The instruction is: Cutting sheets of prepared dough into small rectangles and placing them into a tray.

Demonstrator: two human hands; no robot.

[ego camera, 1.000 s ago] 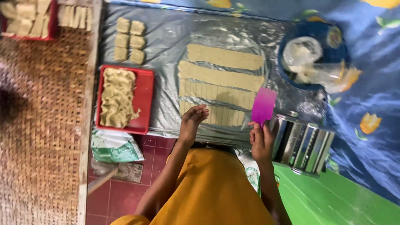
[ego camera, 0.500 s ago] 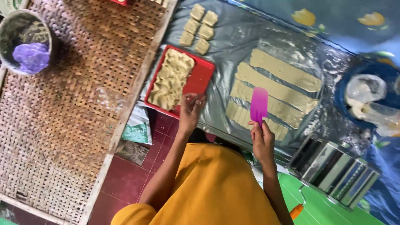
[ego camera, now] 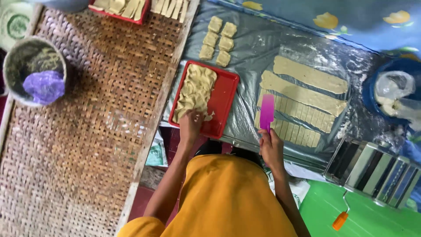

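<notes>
On plastic sheet: red tray (ego camera: 224, 103) of dough pieces (ego camera: 195, 91).
Left hand (ego camera: 190, 125), fingers together, rests on pieces at tray's near edge; right hand (ego camera: 270, 147) clamped on purple scraper (ego camera: 266, 113) over dough strips (ego camera: 302, 105).

A woven bamboo mat (ego camera: 83, 131) covers the left side, a flowered blue cloth (ego camera: 307, 26) lies beyond the plastic sheet (ego camera: 258, 48), and dark red floor tiles (ego camera: 136, 204) show below.
</notes>
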